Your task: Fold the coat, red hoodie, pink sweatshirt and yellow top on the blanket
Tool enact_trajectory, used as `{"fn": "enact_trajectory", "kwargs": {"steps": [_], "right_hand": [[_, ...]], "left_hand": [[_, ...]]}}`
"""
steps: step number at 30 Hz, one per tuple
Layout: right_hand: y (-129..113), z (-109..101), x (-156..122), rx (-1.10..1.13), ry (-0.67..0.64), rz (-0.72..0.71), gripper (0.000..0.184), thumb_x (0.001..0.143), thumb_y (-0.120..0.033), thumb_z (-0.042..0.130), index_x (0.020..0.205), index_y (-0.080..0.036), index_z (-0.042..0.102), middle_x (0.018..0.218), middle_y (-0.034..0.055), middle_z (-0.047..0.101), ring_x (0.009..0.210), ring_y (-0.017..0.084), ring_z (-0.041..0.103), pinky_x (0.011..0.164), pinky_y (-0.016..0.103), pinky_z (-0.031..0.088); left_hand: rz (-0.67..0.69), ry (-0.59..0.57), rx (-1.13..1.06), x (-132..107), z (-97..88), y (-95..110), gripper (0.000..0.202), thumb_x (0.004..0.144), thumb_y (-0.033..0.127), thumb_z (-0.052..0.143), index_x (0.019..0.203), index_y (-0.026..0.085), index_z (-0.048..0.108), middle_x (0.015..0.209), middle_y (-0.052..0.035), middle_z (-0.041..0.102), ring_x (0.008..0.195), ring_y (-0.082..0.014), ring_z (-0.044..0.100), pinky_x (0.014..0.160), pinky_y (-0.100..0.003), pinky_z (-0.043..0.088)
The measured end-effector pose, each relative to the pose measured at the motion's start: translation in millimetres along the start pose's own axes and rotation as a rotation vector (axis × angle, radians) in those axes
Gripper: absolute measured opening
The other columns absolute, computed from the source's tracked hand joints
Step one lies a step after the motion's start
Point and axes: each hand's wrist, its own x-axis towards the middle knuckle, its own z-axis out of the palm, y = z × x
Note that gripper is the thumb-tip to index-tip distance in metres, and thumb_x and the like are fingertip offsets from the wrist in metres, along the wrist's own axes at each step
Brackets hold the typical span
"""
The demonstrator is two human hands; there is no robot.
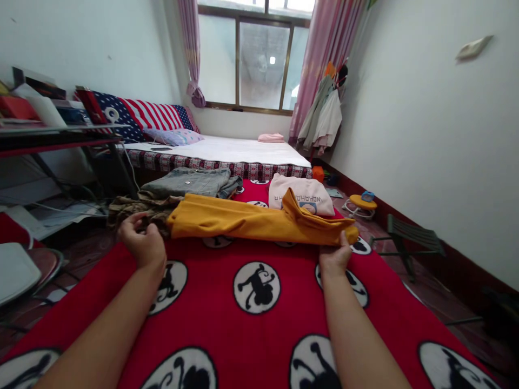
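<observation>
Your right hand point(334, 258) is closed in a pinch on the right end of the yellow garment point(243, 220), with the fingers raised against the folded cloth. Your left hand point(141, 240) is curled shut, knuckles up, over the edge of a camouflage cloth point(138, 208); whether it grips that cloth cannot be confirmed from this view. The garment lies folded lengthwise just ahead of both hands, its long axis running crosswise from your left to your right, with a fold standing up near the right end. Your right hand is the nearer, in contact; your left appears just beside the garment's left end. All of this rests on a red blanket point(211, 324) with round black-and-white prints. Beyond the garment lie grey jeans point(186, 182) to the left, a pink sweatshirt point(300, 194) to the right, and a white-sheeted bed point(219, 150) further on.
</observation>
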Motion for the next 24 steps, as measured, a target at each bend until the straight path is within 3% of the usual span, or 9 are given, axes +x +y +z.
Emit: {"fn": "enact_trajectory", "kwargs": {"steps": [3, 4, 9, 11, 13, 16, 19, 22, 24], "right_hand": [[9, 5, -3, -0.011, 0.018, -0.033, 0.036, 0.082, -0.032, 0.06, 0.117, -0.02, 0.062, 0.111, 0.0003, 0.072, 0.1, 0.015, 0.067, 0.096, 0.033, 0.053], [13, 6, -4, -0.064, 0.012, -0.04, 0.04, 0.08, -0.035, 0.064, 0.117, -0.02, 0.062, 0.113, 0.0008, 0.071, 0.101, 0.015, 0.067, 0.095, 0.033, 0.053], [31, 3, -9, -0.593, -0.282, -0.095, 0.068, 0.056, -0.035, 0.085, 0.118, -0.019, 0.062, 0.119, 0.0071, 0.069, 0.107, 0.024, 0.066, 0.092, 0.038, 0.054], [37, 0, -12, -0.789, -0.336, -0.143, 0.067, 0.051, -0.034, 0.087, 0.112, -0.018, 0.065, 0.113, 0.0097, 0.071, 0.105, 0.027, 0.067, 0.089, 0.039, 0.055], [40, -2, -13, -0.872, -0.312, -0.168, 0.061, 0.054, -0.039, 0.086, 0.107, -0.017, 0.067, 0.109, 0.0117, 0.072, 0.103, 0.028, 0.068, 0.087, 0.04, 0.056], [40, -2, -14, -0.765, -0.204, -0.114, 0.051, 0.065, -0.048, 0.077, 0.102, -0.014, 0.068, 0.107, 0.0135, 0.073, 0.1, 0.028, 0.069, 0.083, 0.04, 0.057], [41, 1, -14, -0.516, -0.137, -0.054, 0.049, 0.068, -0.046, 0.074, 0.105, -0.015, 0.067, 0.108, 0.0108, 0.072, 0.1, 0.025, 0.069, 0.082, 0.037, 0.058], [42, 4, -16, -0.312, -0.16, -0.056, 0.047, 0.067, -0.039, 0.075, 0.109, -0.019, 0.065, 0.108, 0.0045, 0.072, 0.1, 0.02, 0.069, 0.084, 0.032, 0.057], [42, 4, -16, -0.234, -0.171, -0.032, 0.043, 0.067, -0.036, 0.075, 0.107, -0.021, 0.066, 0.104, 0.0016, 0.073, 0.095, 0.017, 0.07, 0.082, 0.029, 0.057]], "left_hand": [[0.054, 0.111, -0.014, -6, -0.4, -2, 0.039, 0.083, 0.011, 0.048, 0.121, 0.011, 0.052, 0.134, -0.0149, 0.049, 0.122, -0.0329, 0.048, 0.101, -0.051, 0.041], [0.14, 0.054, -0.016, -12, 2.0, 4, 0.037, 0.084, 0.012, 0.049, 0.12, 0.013, 0.054, 0.134, -0.0134, 0.051, 0.124, -0.0305, 0.048, 0.104, -0.049, 0.04], [0.486, -0.557, 0.174, -55, 32.7, 45, 0.038, 0.089, 0.032, 0.053, 0.126, 0.021, 0.057, 0.141, -0.0115, 0.05, 0.133, -0.0296, 0.043, 0.11, -0.046, 0.034], [0.489, -0.756, 0.276, -69, 45.4, 52, 0.06, 0.087, 0.042, 0.057, 0.142, 0.02, 0.044, 0.149, -0.0154, 0.04, 0.134, -0.0329, 0.042, 0.107, -0.046, 0.037], [0.423, -0.893, 0.325, -76, 53.1, 54, 0.07, 0.088, 0.046, 0.055, 0.148, 0.017, 0.033, 0.143, -0.018, 0.047, 0.126, -0.0322, 0.05, 0.099, -0.043, 0.043], [0.333, -1.012, 0.375, -76, 53.6, 56, 0.05, 0.09, 0.038, 0.051, 0.136, 0.018, 0.05, 0.123, -0.0133, 0.061, 0.107, -0.0281, 0.061, 0.086, -0.036, 0.048], [0.395, -1.094, 0.313, -74, 42.0, 73, 0.024, 0.087, 0.026, 0.052, 0.104, 0.018, 0.068, 0.106, -0.0086, 0.066, 0.094, -0.0233, 0.063, 0.079, -0.031, 0.046], [0.41, -1.281, 0.138, -80, 17.2, 111, 0.012, 0.078, 0.023, 0.062, 0.086, 0.017, 0.069, 0.085, -0.0041, 0.066, 0.08, -0.0193, 0.061, 0.071, -0.027, 0.044], [0.303, -1.521, -0.06, -87, -5.4, 144, 0.013, 0.073, 0.024, 0.068, 0.084, 0.017, 0.068, 0.078, -0.0005, 0.065, 0.072, -0.0153, 0.058, 0.065, -0.022, 0.042]]}}
